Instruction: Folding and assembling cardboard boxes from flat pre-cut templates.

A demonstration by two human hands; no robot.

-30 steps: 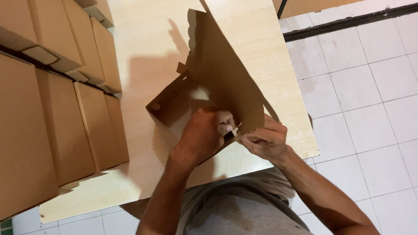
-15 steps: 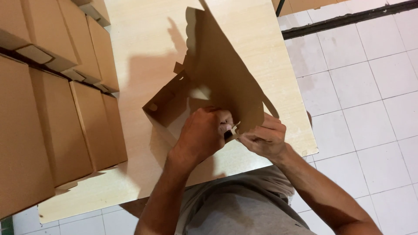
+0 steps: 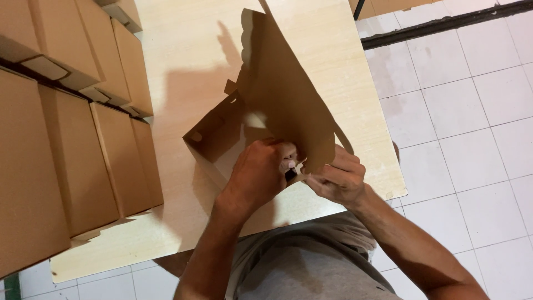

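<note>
A half-folded brown cardboard box (image 3: pixel 277 105) stands on the light wooden table (image 3: pixel 183 61), its large lid flap raised and tilted toward me. My left hand (image 3: pixel 258 175) grips the box's near wall, fingers curled over its edge. My right hand (image 3: pixel 336 178) pinches the lower corner of the raised flap, right beside the left hand. The fingertips of both hands meet at the box's near corner. The inside of the box is partly hidden by the flap and my hands.
Several finished brown cardboard boxes (image 3: pixel 61 128) are stacked along the left side of the table. The table's near edge (image 3: pixel 311 208) is against my body. White floor tiles (image 3: pixel 472 111) lie to the right, crossed by a dark strip (image 3: pixel 444 25).
Both hands stay at the box's near corner. The box and flap have barely shifted, and my fingers have worked slightly closer together on the flap's edge.
</note>
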